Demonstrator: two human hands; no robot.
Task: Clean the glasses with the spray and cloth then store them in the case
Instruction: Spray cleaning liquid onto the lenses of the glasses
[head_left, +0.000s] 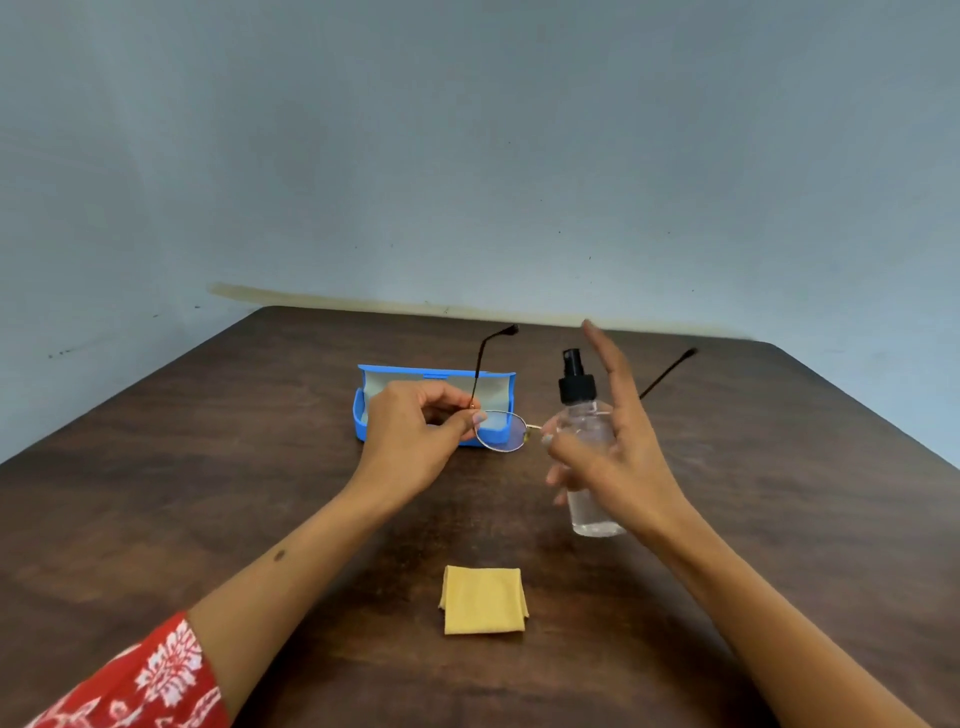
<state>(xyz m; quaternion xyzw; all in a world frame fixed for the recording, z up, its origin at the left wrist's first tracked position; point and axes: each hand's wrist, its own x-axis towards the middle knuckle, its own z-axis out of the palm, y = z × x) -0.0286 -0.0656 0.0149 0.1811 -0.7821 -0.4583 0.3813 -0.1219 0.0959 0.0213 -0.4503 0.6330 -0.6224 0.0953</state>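
No brand, label or writing can be read on anything here. At mid-frame the left hand (410, 431) pinches the thin gold-rimmed wire glasses with dark temple arms (501, 431) at the hinge of one lens, thumb and curled fingers closed on the frame — the glasses are held above the dark brown wooden table (208, 493), temples pointing away toward the top of the frame. Just right of them the right hand (618, 457) grips the clear plastic spray bottle with a black pump nozzle (584, 410); thumb and lower fingers wrap the bottle's body while the forefinger is lifted straight, off the nozzle. The bottle partly hides the second lens, and the hand covers much of the bottle.

Behind the left hand lies the open blue hard glasses case with a pale lining (436, 387), its lid standing up, half hidden by hand and frame. Lower centre, well apart from both hands, a folded yellow microfibre cloth (483, 600) lies flat on the table. A red, white-patterned sleeve (150, 680) shows at lower left — a pale blue-grey wall (467, 156) fills the upper half.
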